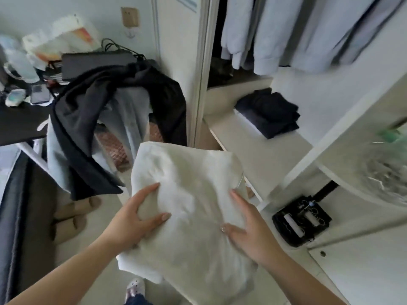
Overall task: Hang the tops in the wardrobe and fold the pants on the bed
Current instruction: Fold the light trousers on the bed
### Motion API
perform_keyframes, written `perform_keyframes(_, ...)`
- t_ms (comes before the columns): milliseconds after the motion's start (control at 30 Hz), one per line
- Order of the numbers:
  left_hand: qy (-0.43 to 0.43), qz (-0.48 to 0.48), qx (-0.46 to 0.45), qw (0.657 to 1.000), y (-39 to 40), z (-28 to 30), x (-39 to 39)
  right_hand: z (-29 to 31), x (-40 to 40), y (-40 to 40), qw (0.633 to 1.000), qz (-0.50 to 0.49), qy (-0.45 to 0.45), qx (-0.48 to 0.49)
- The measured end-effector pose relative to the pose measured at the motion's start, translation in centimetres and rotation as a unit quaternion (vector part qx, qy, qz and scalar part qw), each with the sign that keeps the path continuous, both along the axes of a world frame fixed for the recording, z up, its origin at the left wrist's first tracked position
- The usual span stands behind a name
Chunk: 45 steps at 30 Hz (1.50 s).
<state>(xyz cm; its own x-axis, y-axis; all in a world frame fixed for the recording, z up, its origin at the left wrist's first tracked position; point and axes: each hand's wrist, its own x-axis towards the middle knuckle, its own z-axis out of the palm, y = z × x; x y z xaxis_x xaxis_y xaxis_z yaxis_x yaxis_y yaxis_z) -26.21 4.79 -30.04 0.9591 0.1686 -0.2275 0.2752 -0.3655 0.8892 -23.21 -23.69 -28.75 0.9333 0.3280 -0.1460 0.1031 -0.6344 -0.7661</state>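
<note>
The open wardrobe (pixel 253 89) stands ahead of my hands, pale shirts (pixel 286 34) hanging (soft, blurred). My left hand (pixel 134 219) and right hand (pixel 248 230) grip a folded cream garment (pixel 187 194), thumbs on top, fingers underneath. It is thick, soft cloth, roughly rectangular, its long axis running away from me toward the shelf (pixel 259 155).

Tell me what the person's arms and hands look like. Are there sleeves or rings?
Both forearms are bare, with no sleeves, watch or bracelet showing. The left hand has longish, neatly shaped nails with a pale, natural look. The right hand has a small shiny decoration on its thumbnail. No rings can be seen on either hand, though the picture is a little blurry.
</note>
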Motion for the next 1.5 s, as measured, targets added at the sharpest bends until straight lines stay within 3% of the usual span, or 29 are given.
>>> perform_keyframes(267, 0.014, -0.178, 0.055, 0.982, -5.4, 0.8, 13.4, -1.1, 4.0, -4.9, 0.986, -0.167, -0.007, 0.01)
perform_keyframes(533, 0.012, -0.264, 0.039, 0.964, -7.2, -0.9, 27.3, -2.6, 12.9, -3.7, 0.961, -0.27, 0.03, -0.04)
perform_keyframes(667, 0.044, -0.316, -0.007, 0.948, -8.0, -3.2, 35.6, -4.4, 18.7, -2.3, 0.934, -0.341, 0.076, -0.069)
perform_keyframes(767, 0.055, -0.368, -0.05, 0.927, -9.6, -4.6, 41.9, -5.7, 23.1, -2.2, 0.909, -0.406, 0.087, -0.038)
perform_keyframes(900, 0.058, -0.414, -0.021, 0.908, -12.4, -6.6, 48.3, -6.5, 27.7, -2.9, 0.875, -0.468, 0.099, -0.073)
perform_keyframes(1033, 0.045, -0.485, 0.052, 0.872, -16.7, -8.5, 52.3, -7.4, 29.8, -4.7, 0.837, -0.525, 0.121, -0.098)
perform_keyframes(1267, 0.096, -0.577, -0.037, 0.81, -26.4, -12.5, 55.3, -9.6, 31.2, -11.3, 0.781, -0.571, 0.187, -0.17)
perform_keyframes(1500, 0.044, -0.589, -0.034, 0.806, -32.7, -16.3, 57.8, -10.9, 32.5, -16.9, 0.764, -0.579, 0.165, -0.232)
